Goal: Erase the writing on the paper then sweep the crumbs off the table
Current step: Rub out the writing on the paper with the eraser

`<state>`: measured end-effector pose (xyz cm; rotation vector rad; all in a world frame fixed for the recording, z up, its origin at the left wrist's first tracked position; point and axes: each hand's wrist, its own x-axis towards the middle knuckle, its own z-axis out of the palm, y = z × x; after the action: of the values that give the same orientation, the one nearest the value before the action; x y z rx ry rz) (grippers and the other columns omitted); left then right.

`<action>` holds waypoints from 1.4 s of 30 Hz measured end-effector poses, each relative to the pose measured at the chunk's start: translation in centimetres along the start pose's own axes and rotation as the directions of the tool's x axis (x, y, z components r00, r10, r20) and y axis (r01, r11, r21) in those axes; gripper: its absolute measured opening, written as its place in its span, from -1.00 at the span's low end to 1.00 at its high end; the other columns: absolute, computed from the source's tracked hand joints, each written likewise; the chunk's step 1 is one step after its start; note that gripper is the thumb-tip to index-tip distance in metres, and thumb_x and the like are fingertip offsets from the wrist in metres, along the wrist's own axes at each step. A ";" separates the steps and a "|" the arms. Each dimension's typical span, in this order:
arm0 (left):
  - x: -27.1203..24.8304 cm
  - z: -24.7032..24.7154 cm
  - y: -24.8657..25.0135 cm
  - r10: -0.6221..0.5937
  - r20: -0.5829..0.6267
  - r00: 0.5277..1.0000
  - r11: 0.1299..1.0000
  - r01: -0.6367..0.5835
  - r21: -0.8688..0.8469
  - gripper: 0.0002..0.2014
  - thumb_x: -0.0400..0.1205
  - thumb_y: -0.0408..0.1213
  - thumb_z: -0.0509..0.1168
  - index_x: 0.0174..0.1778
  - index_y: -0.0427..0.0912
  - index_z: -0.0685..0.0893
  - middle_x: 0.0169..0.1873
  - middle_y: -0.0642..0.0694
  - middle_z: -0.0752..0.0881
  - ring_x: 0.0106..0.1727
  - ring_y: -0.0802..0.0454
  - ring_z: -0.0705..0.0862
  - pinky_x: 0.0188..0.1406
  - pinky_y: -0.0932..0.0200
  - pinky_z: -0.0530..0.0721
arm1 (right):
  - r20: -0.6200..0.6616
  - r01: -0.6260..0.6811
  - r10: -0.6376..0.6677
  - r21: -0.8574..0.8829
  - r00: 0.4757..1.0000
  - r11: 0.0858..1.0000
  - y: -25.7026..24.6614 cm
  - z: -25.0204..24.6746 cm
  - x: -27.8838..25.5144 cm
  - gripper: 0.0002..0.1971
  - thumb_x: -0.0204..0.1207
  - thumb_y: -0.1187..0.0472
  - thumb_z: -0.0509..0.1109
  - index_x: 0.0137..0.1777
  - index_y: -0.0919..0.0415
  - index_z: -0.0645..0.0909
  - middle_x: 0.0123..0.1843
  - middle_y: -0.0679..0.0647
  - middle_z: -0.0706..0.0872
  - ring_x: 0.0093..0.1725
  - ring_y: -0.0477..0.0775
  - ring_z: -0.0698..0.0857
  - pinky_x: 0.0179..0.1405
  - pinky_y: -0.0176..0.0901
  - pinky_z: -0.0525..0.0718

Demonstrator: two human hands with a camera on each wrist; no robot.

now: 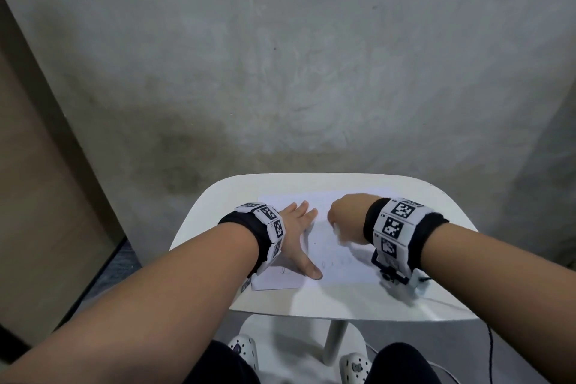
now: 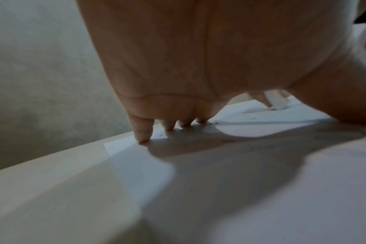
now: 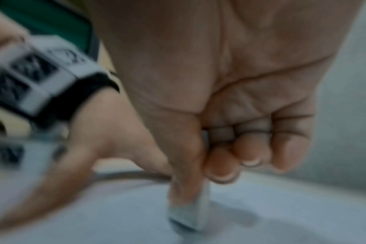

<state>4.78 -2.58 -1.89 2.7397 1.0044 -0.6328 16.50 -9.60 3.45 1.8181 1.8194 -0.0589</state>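
- The paper (image 1: 330, 246) lies flat on the white desk (image 1: 218, 206), near the middle and a bit toward the left edge.
- The left hand (image 1: 296, 234) is spread out with straight fingers (image 2: 143, 130) pressing down on the left part of the paper. I think this is to stop the sheet from sliding while it gets rubbed.
- The right hand (image 1: 346, 212) is curled tight round a small eraser (image 3: 190, 214), pinched between thumb and fingers. The end of the eraser touches the paper.
- The right wrist view is blurry, so the hand looks to be rubbing fast.
- Faint pencil marks (image 1: 330, 265) show on the near part of the paper, so the erasing does not look finished.
- Little dark crumbs (image 2: 216, 123) sit on the paper by the left fingertips. They are not swept off yet.
- The desk is small and smooth, with round corners, on a white leg (image 1: 335, 343).
- Behind the far edge is a rough grey wall (image 1: 311, 56). A brown panel (image 1: 31, 150) stands to the left.
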 end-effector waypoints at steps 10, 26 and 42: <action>-0.4 -0.2 0.3 0.001 0.016 1.000 1.000 -0.001 0.016 0.27 0.39 0.40 0.39 0.69 -0.04 -0.38 0.68 -0.01 -0.38 0.70 -0.02 -0.34 0.64 -0.16 -0.14 | -0.025 -0.015 0.014 -0.034 1.000 0.999 0.3 0.5 -0.2 -0.80 0.62 0.21 0.26 0.11 0.23 0.67 -0.16 0.02 0.66 -0.16 0.11 0.59 -0.17 -0.11 0.56; -0.7 -0.5 0.5 -0.002 0.028 1.000 1.000 0.001 0.029 0.27 0.41 0.37 0.40 0.69 -0.08 -0.37 0.69 -0.04 -0.37 0.70 -0.03 -0.33 0.64 -0.15 -0.13 | 0.000 0.021 -0.021 -0.044 1.000 0.999 -0.2 0.4 -0.1 -0.86 0.64 0.20 0.25 0.05 0.20 0.62 -0.21 0.00 0.64 -0.06 0.15 0.65 -0.10 -0.13 0.54; -0.5 -0.4 0.4 0.001 0.046 0.999 1.000 -0.001 0.003 0.28 0.41 0.37 0.41 0.68 -0.06 -0.39 0.68 -0.03 -0.40 0.69 -0.03 -0.36 0.64 -0.13 -0.17 | -0.034 0.029 -0.029 0.000 0.999 1.000 0.1 1.4 -0.3 -0.86 0.60 0.20 0.26 -0.08 0.19 0.64 -0.27 0.02 0.60 -0.18 0.12 0.57 -0.17 -0.12 0.54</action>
<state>4.82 -3.07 -1.25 2.7155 0.9929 -0.6941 17.05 -10.42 2.38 1.8029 1.8695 -0.0398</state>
